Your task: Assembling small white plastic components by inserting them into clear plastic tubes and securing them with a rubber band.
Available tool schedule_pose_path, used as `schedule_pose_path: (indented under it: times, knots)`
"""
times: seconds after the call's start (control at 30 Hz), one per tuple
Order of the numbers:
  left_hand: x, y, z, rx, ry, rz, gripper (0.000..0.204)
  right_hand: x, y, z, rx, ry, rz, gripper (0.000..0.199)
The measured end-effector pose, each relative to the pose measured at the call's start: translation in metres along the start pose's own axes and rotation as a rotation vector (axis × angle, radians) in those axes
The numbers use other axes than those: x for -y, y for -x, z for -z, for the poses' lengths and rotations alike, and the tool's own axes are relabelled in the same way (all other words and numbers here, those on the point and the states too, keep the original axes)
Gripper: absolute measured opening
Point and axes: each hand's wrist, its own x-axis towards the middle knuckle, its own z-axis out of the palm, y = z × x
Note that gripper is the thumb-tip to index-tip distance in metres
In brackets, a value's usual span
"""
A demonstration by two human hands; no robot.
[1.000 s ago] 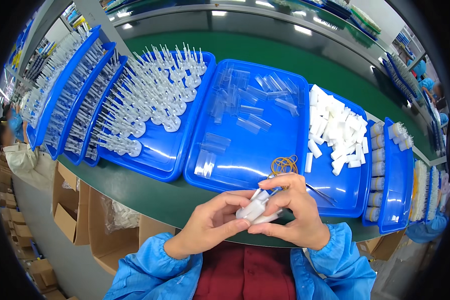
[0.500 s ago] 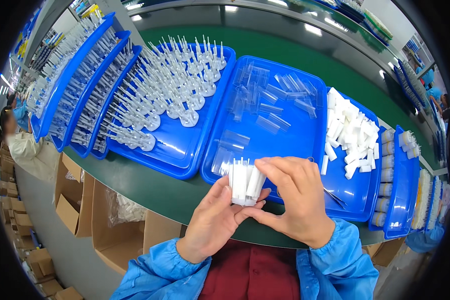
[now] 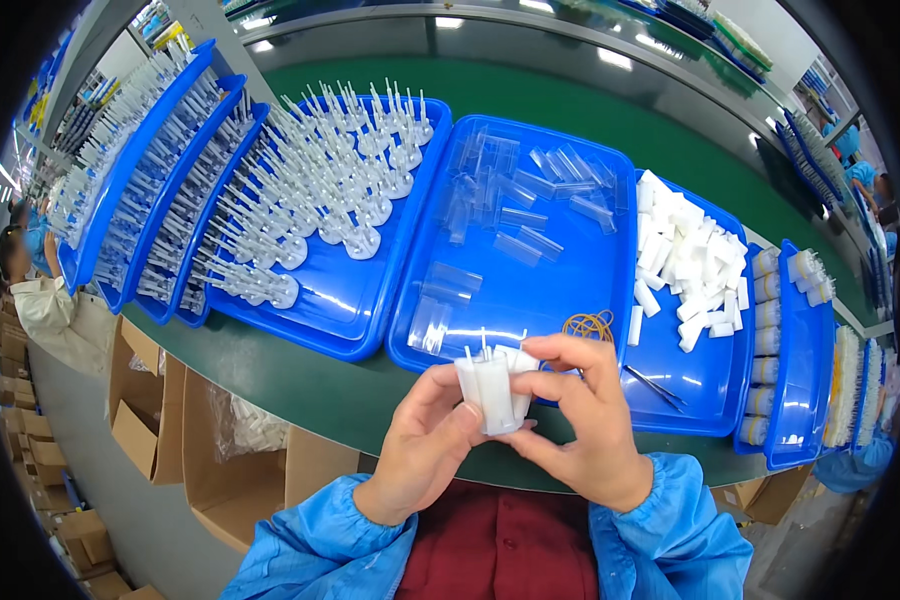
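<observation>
A white base with thin upright prongs and white foam-like cylinders [image 3: 492,392] around them stands between my hands, above the table's front edge. My left hand [image 3: 422,438] grips it from the left, thumb on its near side. From the right, the curled fingers of my right hand [image 3: 592,425] pinch a white cylinder at the cluster's right side; the thumb is low by the base. The fingers partly hide the cluster's right side. Beyond my hands, a blue tray [image 3: 560,285] bears clear plastic sleeves [image 3: 510,190] and tan rubber bands [image 3: 590,325].
Left of the middle tray, a blue tray holds several pronged white parts [image 3: 355,200], beside stacked trays [image 3: 145,190]. On the right lie loose white cylinders [image 3: 695,260] and tweezers [image 3: 655,388]. Cardboard boxes [image 3: 235,460] stand below the table. A person [image 3: 45,290] is at far left.
The cluster has tilted and sits slightly lower. My right fingers have shifted on its right side and curled more. The rubber bands, formerly mostly hidden by my right hand, now show.
</observation>
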Motion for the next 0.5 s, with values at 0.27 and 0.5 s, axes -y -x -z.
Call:
schedule_pose_path:
  times: [0.27, 0.5]
  knots:
    - [-0.012, -0.005, 0.006, -0.123, 0.01, -0.089, 0.039, -0.034, -0.047, 0.019, -0.051, 0.091, -0.008, 0.034]
    - [-0.007, -0.004, 0.01, -0.115, -0.338, -0.302, 0.029, -0.086, -0.09, -0.026, 0.129, 0.851, 0.176, 0.01]
